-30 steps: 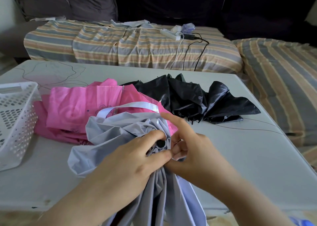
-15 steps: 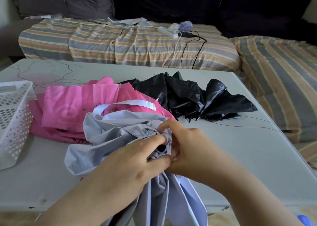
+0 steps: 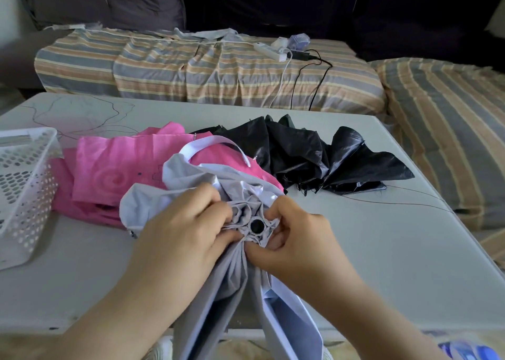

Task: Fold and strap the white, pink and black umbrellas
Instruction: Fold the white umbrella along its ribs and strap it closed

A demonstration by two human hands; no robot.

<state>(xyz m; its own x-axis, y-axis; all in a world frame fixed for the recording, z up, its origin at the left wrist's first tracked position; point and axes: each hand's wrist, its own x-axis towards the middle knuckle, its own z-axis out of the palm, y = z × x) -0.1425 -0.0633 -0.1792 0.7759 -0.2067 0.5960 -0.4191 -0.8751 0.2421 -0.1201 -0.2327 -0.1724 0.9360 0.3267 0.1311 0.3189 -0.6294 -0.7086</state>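
We grip the white umbrella [image 3: 191,190] with both hands: our left hand [image 3: 180,239] and right hand [image 3: 297,239] each bunch its gathered fabric around the black tip [image 3: 257,226] between them. Just beyond our grip lie the pink umbrella [image 3: 117,174] and black umbrella [image 3: 314,157] on the table [image 3: 382,264].

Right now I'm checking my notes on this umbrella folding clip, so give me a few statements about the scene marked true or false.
1. Both hands grip the white umbrella. True: the left hand and right hand bunch its fabric round the black tip.
2. The pink umbrella is in the basket. False: it lies on the table beside the white basket.
3. The black umbrella lies unfolded on the table. True.
4. The white umbrella's strap is fastened. False: the strap loops loose.
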